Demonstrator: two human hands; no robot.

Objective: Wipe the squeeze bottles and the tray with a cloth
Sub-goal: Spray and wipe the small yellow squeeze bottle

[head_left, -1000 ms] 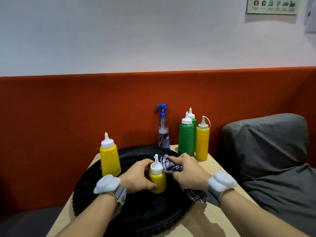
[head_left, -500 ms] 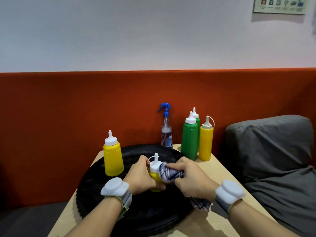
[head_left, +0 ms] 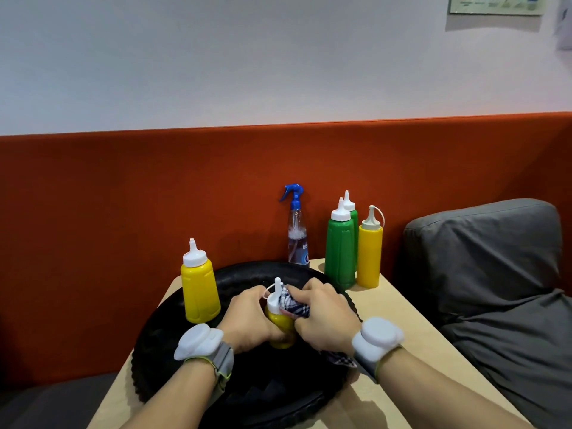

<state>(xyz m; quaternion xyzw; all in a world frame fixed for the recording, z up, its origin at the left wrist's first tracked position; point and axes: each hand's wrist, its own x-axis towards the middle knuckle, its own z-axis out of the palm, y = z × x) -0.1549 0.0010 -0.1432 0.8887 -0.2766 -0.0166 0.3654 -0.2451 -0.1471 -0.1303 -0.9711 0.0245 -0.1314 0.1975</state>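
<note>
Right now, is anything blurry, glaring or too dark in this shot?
Head view: the small yellow squeeze bottle and checked cloth look sharp; the black tray is dark, little detail; the wall poster top right is cropped and illegible; lighting soft, no glare.

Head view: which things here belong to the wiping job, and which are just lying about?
Job: small yellow bottle in the left hand; checked cloth in the right hand; black tray; tall yellow bottle on it; front green bottle, rear green bottle, far yellow bottle beside it.
Lying about: spray bottle, grey cushion, wall poster.
</note>
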